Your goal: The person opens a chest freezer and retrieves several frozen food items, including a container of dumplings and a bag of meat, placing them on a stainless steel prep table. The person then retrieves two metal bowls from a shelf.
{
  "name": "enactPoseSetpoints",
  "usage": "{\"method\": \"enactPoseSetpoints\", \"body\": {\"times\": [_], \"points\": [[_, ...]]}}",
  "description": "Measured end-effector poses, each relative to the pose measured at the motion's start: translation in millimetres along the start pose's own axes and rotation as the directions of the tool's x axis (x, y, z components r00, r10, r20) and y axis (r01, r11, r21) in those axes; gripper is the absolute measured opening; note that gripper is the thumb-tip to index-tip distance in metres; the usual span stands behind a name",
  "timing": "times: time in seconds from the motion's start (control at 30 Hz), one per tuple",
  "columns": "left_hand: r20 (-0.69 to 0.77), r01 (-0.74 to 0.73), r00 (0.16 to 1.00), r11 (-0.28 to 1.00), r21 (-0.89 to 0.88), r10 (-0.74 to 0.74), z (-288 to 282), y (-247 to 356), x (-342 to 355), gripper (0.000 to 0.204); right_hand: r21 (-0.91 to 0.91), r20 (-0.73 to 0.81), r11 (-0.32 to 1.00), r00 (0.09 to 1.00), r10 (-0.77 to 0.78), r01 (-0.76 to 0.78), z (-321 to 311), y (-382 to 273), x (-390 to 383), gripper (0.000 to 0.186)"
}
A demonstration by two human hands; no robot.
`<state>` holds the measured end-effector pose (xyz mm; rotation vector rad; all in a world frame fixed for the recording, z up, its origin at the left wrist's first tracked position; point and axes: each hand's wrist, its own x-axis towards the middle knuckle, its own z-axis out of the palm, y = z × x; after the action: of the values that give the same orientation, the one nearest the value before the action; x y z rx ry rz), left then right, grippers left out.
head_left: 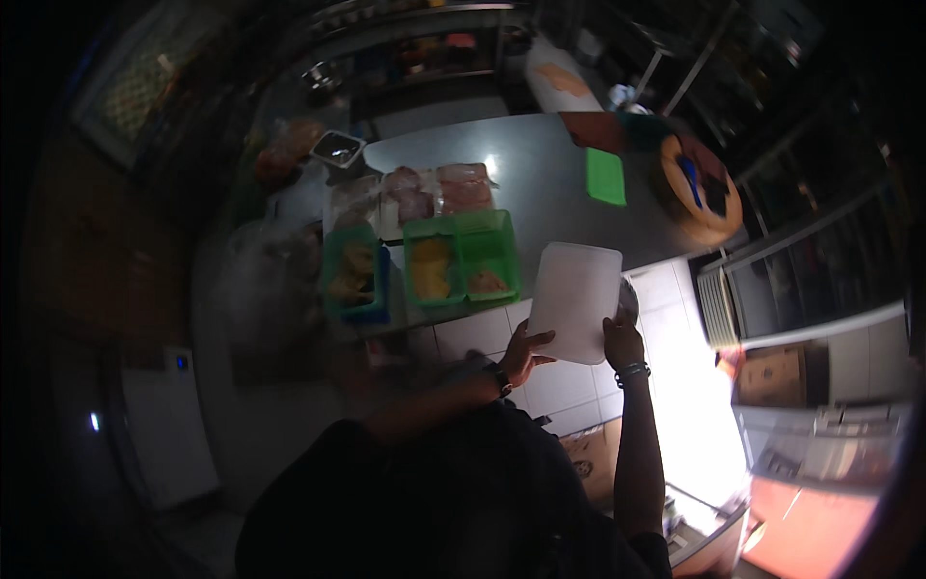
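Head view: whitish round-cornered panel (pixel 579 297), perhaps plastic.

A dark top (pixel 415 492) is worn with a dark left wristband (pixel 503 380) and a greyish right wristband (pixel 633 371).

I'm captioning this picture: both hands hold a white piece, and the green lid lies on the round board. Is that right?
Not quite: the head view shows the green lid on the metal table, left of the round board. The left hand and right hand do hold the white piece.
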<state>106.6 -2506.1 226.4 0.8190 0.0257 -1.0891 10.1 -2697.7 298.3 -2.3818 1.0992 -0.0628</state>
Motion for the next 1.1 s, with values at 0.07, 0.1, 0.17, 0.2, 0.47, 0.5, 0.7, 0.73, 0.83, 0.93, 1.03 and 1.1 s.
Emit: {"method": "enactPoseSetpoints", "body": {"times": [0.07, 0.1, 0.17, 0.2, 0.47, 0.5, 0.7, 0.73, 0.83, 0.93, 1.03, 1.1], "points": [[-0.047, -0.036, 0.998, 0.999, -0.022, 0.034, 7.1, 1.2, 29.6, 0.073, -0.061, 0.045, 0.996, 0.997, -0.058, 0.06, 11.2, 19.0, 51.6, 0.055], [-0.075, -0.035, 0.997, 0.999, -0.028, 0.033, 6.2, 4.1, 41.1, 0.076, -0.025, 0.04, 0.997, 0.996, -0.076, 0.077, 7.0, 9.4, 65.0, 0.049], [-0.123, -0.027, 0.992, 0.999, -0.042, 0.022, 5.3, 9.4, 60.6, 0.081, 0.036, 0.029, 0.988, 0.989, -0.148, 0.147, 4.6, -5.8, 88.1, 0.04], [-0.133, -0.035, 0.991, 0.999, -0.035, 0.03, 6.2, 10.5, 69.3, 0.084, 0.023, 0.031, 0.987, 0.987, -0.157, 0.157, 4.3, -8.1, 98.7, 0.038], [-0.215, -0.138, 0.973, 0.956, -0.257, 0.082, -13.8, -15.3, 111.9, 0.086, 0.112, -0.196, 0.93, 0.925, -0.326, 0.351, -62.7, -83.9, 138.8, 0.031], [-0.203, -0.188, 0.958, 0.978, 0.089, 0.203, -19.2, -14.7, 108.0, 0.08, 0.1, -0.226, 0.922, 0.911, -0.344, 0.373, -77.2, -90.7, 149.5, 0.03], [-0.206, -0.22, 0.948, 0.968, 0.12, 0.242, 14.0, 13.7, 104.7, 0.058, -0.092, -0.255, 0.803, 0.766, -0.59, 0.589, -110.4, -65.1, 238.5, 0.025], [-0.179, -0.28, 0.917, 0.893, 0.352, 0.357, 21.6, 21.3, 96.0, 0.05, -0.093, -0.201, 0.805, 0.78, -0.592, 0.586, -103.3, -56.4, 252.0, 0.024], [-0.353, -0.302, 0.88, 0.948, 0.1, 0.318, 48.5, 25.7, 85.4, 0.052, -0.03, -0.056, 0.841, 0.839, -0.541, 0.541, -69.4, -39.0, 275.6, 0.026], [-0.306, -0.401, 0.818, 0.865, 0.302, 0.487, 65.2, 23.9, 74.3, 0.057, 0.1, -0.032, 0.873, 0.879, -0.476, 0.477, -49.1, -26.1, 297.9, 0.03], [-0.46, -0.448, 0.808, 0.891, -0.076, 0.368, 89.8, 35.4, 65.3, 0.056, 0.249, 0.071, 0.877, 0.895, -0.439, 0.411, -47.6, -32.1, 302.8, 0.032], [-0.515, -0.479, 0.775, 0.872, -0.101, 0.366, 94.3, 30.8, 56.1, 0.056, 0.287, 0.155, 0.827, 0.828, -0.539, 0.484, -45.4, -40.5, 297.6, 0.034]]}}
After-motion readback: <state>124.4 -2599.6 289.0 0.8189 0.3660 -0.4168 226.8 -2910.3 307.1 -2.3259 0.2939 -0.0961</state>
